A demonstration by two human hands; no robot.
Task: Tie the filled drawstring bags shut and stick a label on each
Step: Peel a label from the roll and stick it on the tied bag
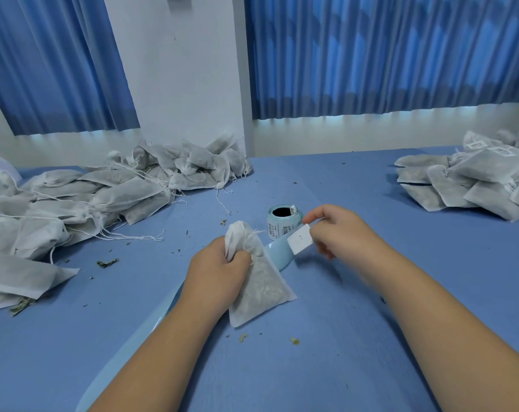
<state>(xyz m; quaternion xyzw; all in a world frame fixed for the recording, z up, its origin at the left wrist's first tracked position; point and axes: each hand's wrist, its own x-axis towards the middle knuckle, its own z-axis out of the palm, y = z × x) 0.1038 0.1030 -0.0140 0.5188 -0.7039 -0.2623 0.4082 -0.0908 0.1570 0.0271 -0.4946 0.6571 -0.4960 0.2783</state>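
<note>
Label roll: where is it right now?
Head view, mid-table: the label roll sits on the blue table just beyond the hands, between the bag gripped by the left hand and the right hand pinching a label.

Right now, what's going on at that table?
A person is labelling filled bags. The left hand grips a drawstring bag by its gathered neck, while the right hand pinches a white label at the end of the pale blue backing strip; it is not yet on the bag. The label roll stands just behind. An unlabelled pile lies to the left, a labelled pile to the right.
</note>
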